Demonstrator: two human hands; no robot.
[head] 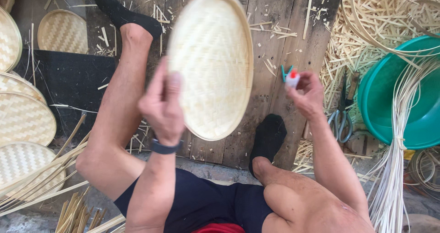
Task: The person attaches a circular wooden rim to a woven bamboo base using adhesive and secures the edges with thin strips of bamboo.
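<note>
A round woven tray (211,63) is held up on edge over the wooden boards (275,45) by the left hand (161,105), whose fingers are closed on its left rim. A small white bottle with a red cap (292,78) is pinched in the closed fingers of the right hand (307,95), just right of the tray and apart from it. Scissors (340,118) are seen beside a green basin (403,95) at the right. Finished trays (23,118) are stacked at the left
</note>
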